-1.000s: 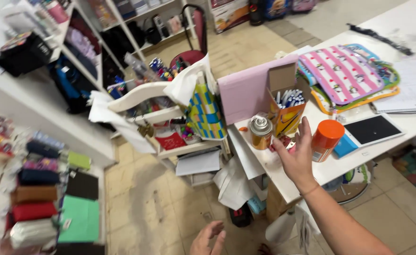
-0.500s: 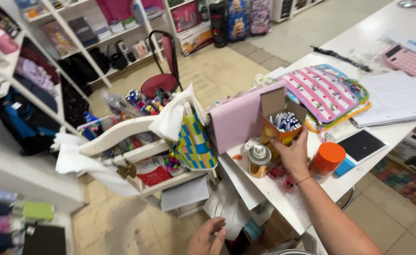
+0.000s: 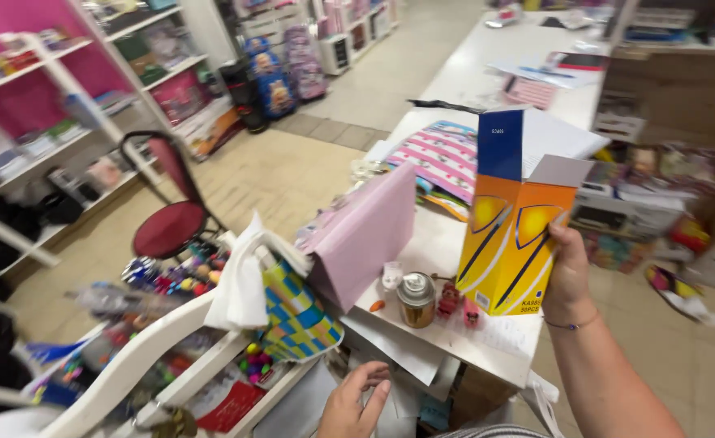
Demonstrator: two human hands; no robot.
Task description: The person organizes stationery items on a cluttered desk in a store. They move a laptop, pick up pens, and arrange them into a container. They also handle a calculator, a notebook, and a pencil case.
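R hand [image 3: 570, 272] grips the orange-and-blue carton [image 3: 513, 235] by its right edge, lifted above the white surface [image 3: 487, 345], top flap open. Prob. light, stiff cardboard; hold low on sides, contents may spill. L hand [image 3: 357, 403] loose, fingers slack, holding nothing, below the surface edge.

The right hand [image 3: 570, 272] holds the box [image 3: 513, 235] above the table [image 3: 487, 89] edge. Beneath it a can [image 3: 416, 299] and small red toys [image 3: 449, 298] crowd the corner; pink paper [image 3: 363, 235] blocks the left. The far tabletop lies more open.
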